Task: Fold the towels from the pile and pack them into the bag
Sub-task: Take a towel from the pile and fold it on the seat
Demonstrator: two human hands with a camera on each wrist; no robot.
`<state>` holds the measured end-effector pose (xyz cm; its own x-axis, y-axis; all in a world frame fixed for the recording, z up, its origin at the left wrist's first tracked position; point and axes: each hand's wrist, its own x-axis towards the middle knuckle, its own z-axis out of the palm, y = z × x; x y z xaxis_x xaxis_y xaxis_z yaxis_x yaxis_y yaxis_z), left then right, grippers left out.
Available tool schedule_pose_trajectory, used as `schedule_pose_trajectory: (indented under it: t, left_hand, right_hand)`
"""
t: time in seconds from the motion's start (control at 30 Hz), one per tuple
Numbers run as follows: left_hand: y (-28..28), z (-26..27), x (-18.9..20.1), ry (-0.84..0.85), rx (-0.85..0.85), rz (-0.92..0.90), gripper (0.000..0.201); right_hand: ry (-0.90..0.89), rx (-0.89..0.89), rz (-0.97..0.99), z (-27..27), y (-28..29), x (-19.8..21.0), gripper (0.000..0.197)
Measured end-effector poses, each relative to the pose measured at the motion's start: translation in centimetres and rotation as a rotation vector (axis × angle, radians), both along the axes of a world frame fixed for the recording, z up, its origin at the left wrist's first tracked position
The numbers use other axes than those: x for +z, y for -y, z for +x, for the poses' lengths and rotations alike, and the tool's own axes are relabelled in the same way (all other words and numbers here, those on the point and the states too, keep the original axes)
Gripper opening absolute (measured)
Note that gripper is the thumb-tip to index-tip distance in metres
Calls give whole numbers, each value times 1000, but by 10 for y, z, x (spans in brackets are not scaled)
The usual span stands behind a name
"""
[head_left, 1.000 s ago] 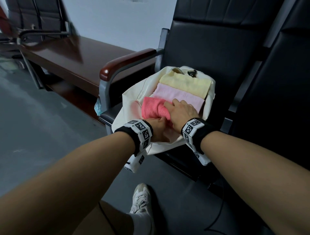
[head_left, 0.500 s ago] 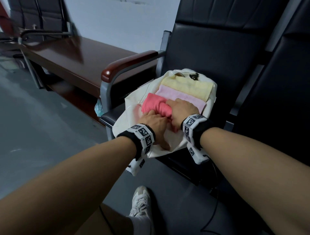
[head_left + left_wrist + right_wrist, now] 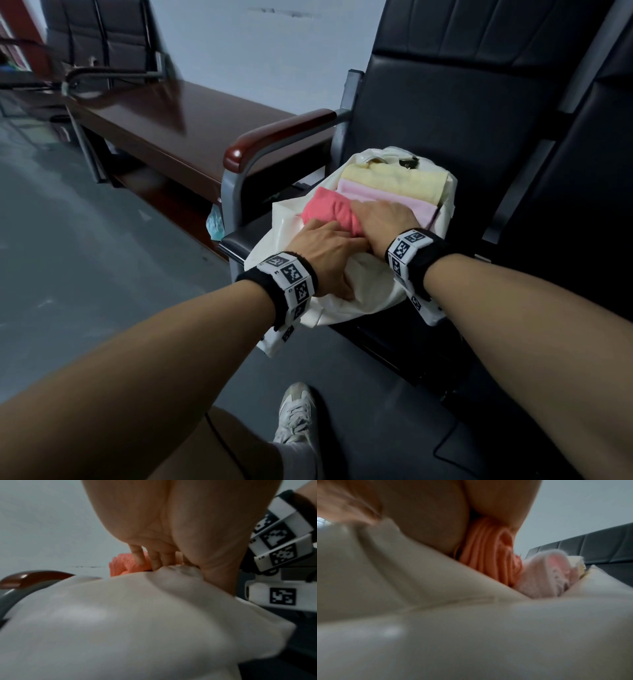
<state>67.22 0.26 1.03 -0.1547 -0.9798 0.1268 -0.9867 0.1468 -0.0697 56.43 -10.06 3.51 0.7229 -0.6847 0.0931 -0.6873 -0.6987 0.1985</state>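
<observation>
**Coral towel at bag mouth, both hands on it**

Cream fabric bag (image 3: pixel 346 291) lies on black padded chair seat (image 3: pixel 486 164), centre of head view. Inside: folded pale yellow towel (image 3: pixel 394 183) farthest up frame, folded light pink towel (image 3: pixel 387 200) just below it, touching. Rolled coral-pink towel (image 3: pixel 329 210) sits at the bag opening, against the light pink one.

Left hand (image 3: pixel 325 255) has fingers curled onto the coral towel's lower edge; left wrist view shows fingertips (image 3: pixel 155 559) pressed into it at the bag rim. Right hand (image 3: pixel 380 222) lies over the towel's right end, fingers bent around it. Wooden armrest (image 3: pixel 274 144) left of the bag.
</observation>
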Motion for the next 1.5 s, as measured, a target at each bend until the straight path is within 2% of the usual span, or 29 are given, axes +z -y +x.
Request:
schedule_pose_trajectory:
  t: [0.13,0.23,0.33,0.43,0.6,0.7,0.8,0.87,0.9,0.97,1.07,1.1,1.17,1.23,1.3,1.4,1.5]
  left_hand:
    - [-1,-7,3,148,112,29,64]
    - [1,-3,7,239,254,65,68]
    - [-1,6,17,273,369,91,70]
    - [-4,12,24,228,374,68,63]
    - [-6,17,26,57,204,-126,51]
    - [-5,24,18,-137,45,-162,51]
    - [-6,38,14,-300,-141,-161,47]
    - [-8,42,18,-283,-220,-125,40]
    - [-9,43,20,-243,-234,-107,37]
    - [-7,41,24,-159,-233,-46,33]
    - [-6,38,25,-176,-286,-24,23]
    - [-7,37,25,-188,-279,-38,18]
    - [-11,33,27,-137,-147,-4,15]
    - [-8,33,24,-2,46,73,28]
    - [-4,32,23,30,169,129,41]
    - [1,28,24,25,198,174,49]
    - [4,26,33,33,214,198,53]
  right_hand:
    - [-159,15,175,-11,-6,4,34]
    - [-208,20,199,-15,-7,9,29]
    - [-215,18,242,-16,-13,11,30]
    - [-208,1,310,-14,-19,16,30]
    - [-164,-55,493,-4,-28,28,17]
    - [-18,-72,577,-5,-33,31,34]
    - [-2,-118,641,-13,-36,28,31]
    - [-37,-121,653,-16,-40,24,25]
    - [-63,-116,658,-15,-41,21,30]
    - [-130,-98,617,-15,-46,17,57]
    - [-127,-66,579,-17,-52,19,61]
    - [-111,-60,582,-19,-54,22,61]
    - [-98,-66,575,-24,-58,26,63]
    - [-69,-27,554,-29,-55,24,60]
    - [-10,-7,559,-32,-48,16,48]
    - [58,-21,600,-36,-41,13,30]
    - [237,12,471,-38,-39,15,40]
